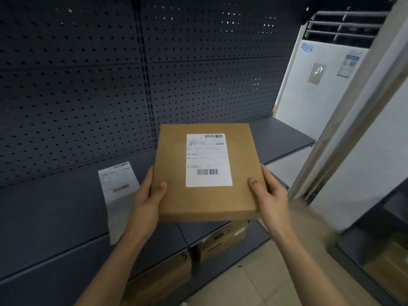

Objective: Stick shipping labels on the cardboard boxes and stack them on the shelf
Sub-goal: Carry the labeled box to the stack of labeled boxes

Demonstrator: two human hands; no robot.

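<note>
One labelled box (205, 202) between the hands, left (148, 199) and right (269, 193).

Dark grey metal shelf (55, 208) w/ pegboard back (77, 96) is running L to R across the view. A white label sheet (118, 184) is lying flat on it, left of centre, its near end reaching the front edge. Below, brown cartons (223, 239) are sitting under the shelf, next to the pale tiled floor (254, 283). Whether they're on the floor or a lower board, can't tell.
</note>
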